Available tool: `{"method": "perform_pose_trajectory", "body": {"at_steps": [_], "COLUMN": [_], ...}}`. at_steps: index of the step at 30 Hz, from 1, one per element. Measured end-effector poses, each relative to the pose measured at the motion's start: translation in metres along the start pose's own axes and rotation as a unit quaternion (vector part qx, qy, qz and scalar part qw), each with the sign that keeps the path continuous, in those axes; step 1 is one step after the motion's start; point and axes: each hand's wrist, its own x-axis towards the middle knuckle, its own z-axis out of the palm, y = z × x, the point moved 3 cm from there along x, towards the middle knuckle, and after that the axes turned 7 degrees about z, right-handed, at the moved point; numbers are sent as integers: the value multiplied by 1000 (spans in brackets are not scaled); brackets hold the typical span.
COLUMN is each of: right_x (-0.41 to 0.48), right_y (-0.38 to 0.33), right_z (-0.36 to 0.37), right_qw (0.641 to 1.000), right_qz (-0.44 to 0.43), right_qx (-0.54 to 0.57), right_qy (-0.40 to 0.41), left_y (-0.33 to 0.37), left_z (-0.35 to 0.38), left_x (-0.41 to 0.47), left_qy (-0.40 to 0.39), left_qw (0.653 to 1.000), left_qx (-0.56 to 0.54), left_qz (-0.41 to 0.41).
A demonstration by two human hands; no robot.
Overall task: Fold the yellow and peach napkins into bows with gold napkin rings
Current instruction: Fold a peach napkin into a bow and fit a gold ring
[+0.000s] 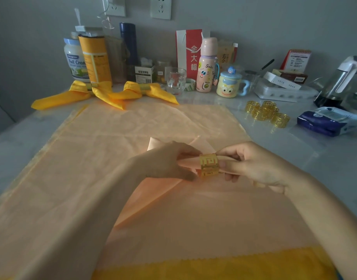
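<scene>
A folded peach napkin [153, 193] lies across a flat stack of peach napkins [113, 138] and passes through a gold napkin ring [209, 165]. My left hand [169, 160] pinches the napkin just left of the ring. My right hand [252, 162] grips the napkin's end on the ring's right side. Two finished yellow bows [80, 93] [145, 91] with gold rings lie at the back left. A yellow napkin [214, 265] shows under the peach stack at the near edge.
Several spare gold rings [266, 114] sit at the right. A blue tissue pack [329, 121] lies beyond them. Jars, bottles, a glass [176, 80], a cartoon mug [230, 84] and boxes line the back wall.
</scene>
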Motion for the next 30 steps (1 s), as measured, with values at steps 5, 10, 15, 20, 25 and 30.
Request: {"method": "perform_pose_trajectory", "body": {"at_steps": [5,10,15,20,25,30], "right_x": [0,-1,7,13,16,19], "right_y": [-1,0,5,9,14,15], "right_z": [1,2,10,14,17,19], "right_qw": [1000,999,996,997,996,994], "right_qz": [17,30,26,3,1,0], "right_qx": [3,6,-79,-52,-55,-71], "right_qy": [5,6,17,48,67,82], "left_y": [5,7,-1,-1,1,3], "left_z": [3,2,6,12,10,12], "left_x": [-1,-1,6,9,7,6], "left_qy": [-13,-4,25,69,25,29], "left_qw": [998,997,995,988,995,998], "left_qx": [64,72,91,138,98,54], "left_qz": [11,33,-2,-6,-11,7]}}
